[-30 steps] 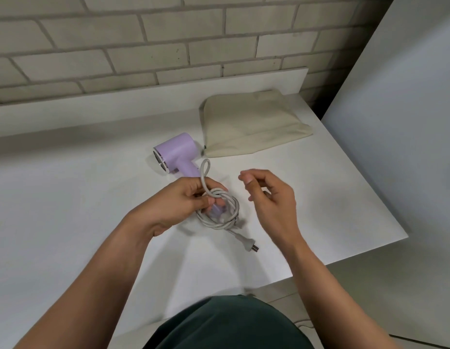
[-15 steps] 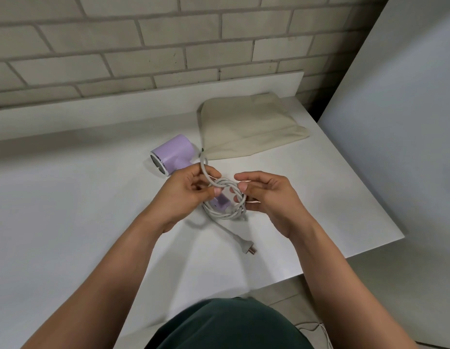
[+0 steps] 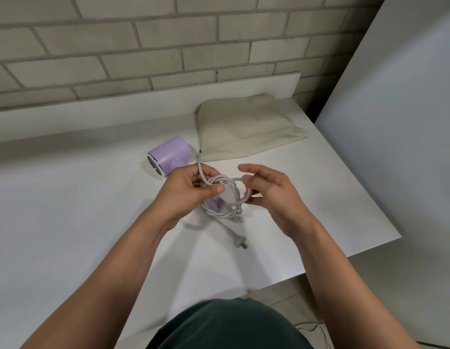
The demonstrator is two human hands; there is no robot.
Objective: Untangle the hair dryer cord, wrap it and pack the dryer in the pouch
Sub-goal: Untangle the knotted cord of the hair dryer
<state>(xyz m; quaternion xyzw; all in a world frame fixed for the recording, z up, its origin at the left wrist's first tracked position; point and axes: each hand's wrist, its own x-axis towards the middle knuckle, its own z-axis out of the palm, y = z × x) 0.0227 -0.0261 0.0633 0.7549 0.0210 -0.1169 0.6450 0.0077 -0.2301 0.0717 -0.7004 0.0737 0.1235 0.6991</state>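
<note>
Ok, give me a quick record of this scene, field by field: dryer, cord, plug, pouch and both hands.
hair dryer: lilac, lying on the white table
cord: grey, gathered in loose loops over the dryer's handle
plug: free end, lying on the table, nearer the person
pouch: beige cloth, flat, behind and right of the dryer
left hand: grips the loops on their left side
right hand: holds the loops on their right side
stage: dryer not yet in the pouch
</note>
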